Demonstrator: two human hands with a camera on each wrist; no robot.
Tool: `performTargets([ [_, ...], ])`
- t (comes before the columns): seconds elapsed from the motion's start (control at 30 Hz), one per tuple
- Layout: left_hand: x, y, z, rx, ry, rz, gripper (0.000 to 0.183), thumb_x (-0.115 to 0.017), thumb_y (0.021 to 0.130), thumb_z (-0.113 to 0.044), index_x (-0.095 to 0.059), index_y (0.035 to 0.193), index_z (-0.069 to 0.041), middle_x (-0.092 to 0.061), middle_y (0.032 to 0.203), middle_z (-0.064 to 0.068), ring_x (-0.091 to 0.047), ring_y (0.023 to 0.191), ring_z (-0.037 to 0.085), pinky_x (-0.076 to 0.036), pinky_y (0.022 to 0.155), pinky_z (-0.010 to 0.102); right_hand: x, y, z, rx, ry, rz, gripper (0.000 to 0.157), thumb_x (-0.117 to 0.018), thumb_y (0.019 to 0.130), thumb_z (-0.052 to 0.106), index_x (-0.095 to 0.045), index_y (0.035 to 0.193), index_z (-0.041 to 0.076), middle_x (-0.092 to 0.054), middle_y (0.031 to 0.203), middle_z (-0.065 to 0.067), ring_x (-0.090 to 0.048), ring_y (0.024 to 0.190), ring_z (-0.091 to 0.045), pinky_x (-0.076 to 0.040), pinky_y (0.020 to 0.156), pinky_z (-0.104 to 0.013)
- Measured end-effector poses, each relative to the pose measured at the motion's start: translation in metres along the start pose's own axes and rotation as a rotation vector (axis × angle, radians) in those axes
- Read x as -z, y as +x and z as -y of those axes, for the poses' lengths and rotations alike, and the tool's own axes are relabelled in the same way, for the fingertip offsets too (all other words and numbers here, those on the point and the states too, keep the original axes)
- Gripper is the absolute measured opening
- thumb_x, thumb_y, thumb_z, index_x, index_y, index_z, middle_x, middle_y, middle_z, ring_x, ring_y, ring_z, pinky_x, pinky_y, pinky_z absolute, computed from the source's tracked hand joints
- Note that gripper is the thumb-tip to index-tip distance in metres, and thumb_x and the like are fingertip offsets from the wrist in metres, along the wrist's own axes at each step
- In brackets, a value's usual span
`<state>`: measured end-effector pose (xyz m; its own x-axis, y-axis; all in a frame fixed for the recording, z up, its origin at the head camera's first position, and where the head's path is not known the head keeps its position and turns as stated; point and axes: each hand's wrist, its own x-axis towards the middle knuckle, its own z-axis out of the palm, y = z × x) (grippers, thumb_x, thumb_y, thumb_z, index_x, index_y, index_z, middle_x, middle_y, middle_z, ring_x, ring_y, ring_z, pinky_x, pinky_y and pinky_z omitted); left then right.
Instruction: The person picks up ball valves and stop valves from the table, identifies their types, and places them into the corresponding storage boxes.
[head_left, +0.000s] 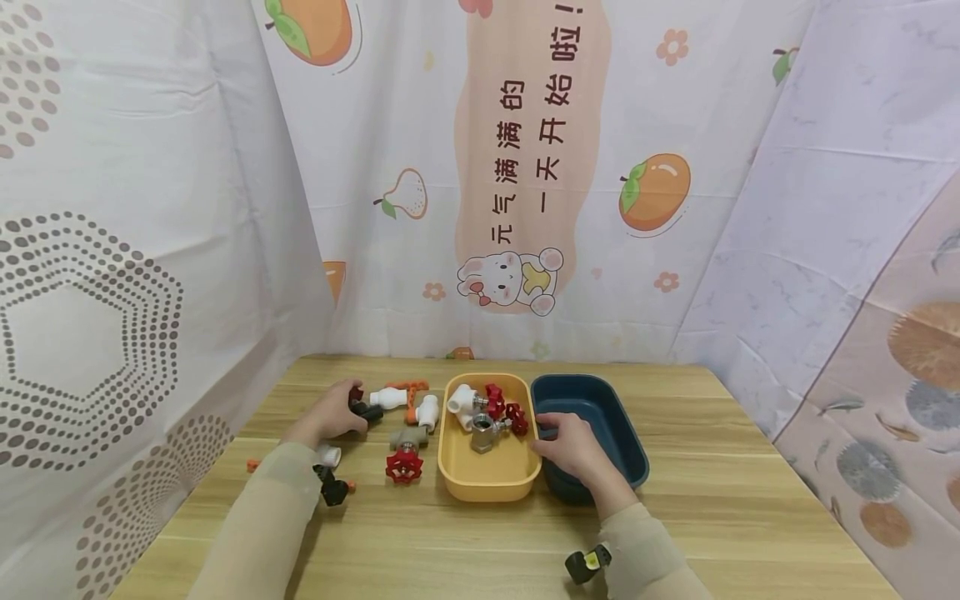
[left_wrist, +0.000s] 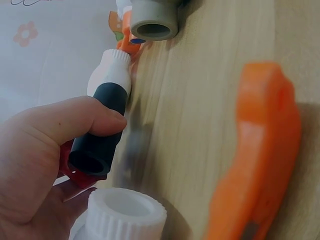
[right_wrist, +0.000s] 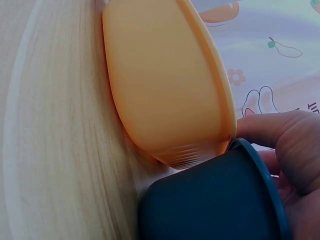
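Observation:
My left hand (head_left: 334,411) grips a black pipe valve (left_wrist: 102,125) with a red part behind its tube, at the left of the table. The thumb lies across the tube. Past the tube's far end sits a white fitting (left_wrist: 111,70), and another white fitting (left_wrist: 127,212) is close below the fingers. My right hand (head_left: 572,443) is at the shared edge of the yellow bin (head_left: 487,492) and the dark blue bin (head_left: 633,450). Its thumb reaches the yellow rim; the other fingers are partly hidden, and I cannot tell whether they pinch a rim.
White and metal valves with red handwheels (head_left: 495,402) lie in the yellow bin. Left of it stand a grey valve with a red handwheel (head_left: 405,465), a white elbow (head_left: 427,411) and an orange-handled piece (head_left: 411,400). A patterned curtain (head_left: 420,275) hangs behind the table.

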<state>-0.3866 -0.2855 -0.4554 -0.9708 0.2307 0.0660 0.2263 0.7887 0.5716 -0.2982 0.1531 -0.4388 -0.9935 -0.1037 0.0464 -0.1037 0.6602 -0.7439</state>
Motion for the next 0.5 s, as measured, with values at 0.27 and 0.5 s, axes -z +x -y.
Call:
performTargets([
  [0.27, 0.004, 0.002, -0.005, -0.001, -0.039, -0.021, 0.09, -0.079, 0.07, -0.005, -0.037, 0.148, 0.01, -0.053, 0.136, 0.029, -0.053, 0.123, 0.041, -0.045, 0.101, 0.053, 0.0, -0.001, 0.001, 0.0, 0.004, 0.001, 0.049, -0.081, 0.087, 0.014, -0.066, 0.132, 0.001, -0.066, 0.127, -0.018, -0.069, 0.101, -0.029, -0.059, 0.082, -0.046],
  [0.5, 0.009, 0.004, -0.013, -0.012, -0.046, -0.036, 0.089, -0.08, 0.073, -0.006, -0.037, 0.149, 0.008, -0.053, 0.136, 0.028, -0.054, 0.12, 0.04, -0.047, 0.098, 0.052, 0.0, -0.001, 0.002, 0.001, 0.012, -0.001, 0.05, -0.081, 0.087, 0.014, -0.066, 0.132, 0.001, -0.066, 0.127, -0.018, -0.069, 0.102, -0.03, -0.059, 0.081, -0.046],
])
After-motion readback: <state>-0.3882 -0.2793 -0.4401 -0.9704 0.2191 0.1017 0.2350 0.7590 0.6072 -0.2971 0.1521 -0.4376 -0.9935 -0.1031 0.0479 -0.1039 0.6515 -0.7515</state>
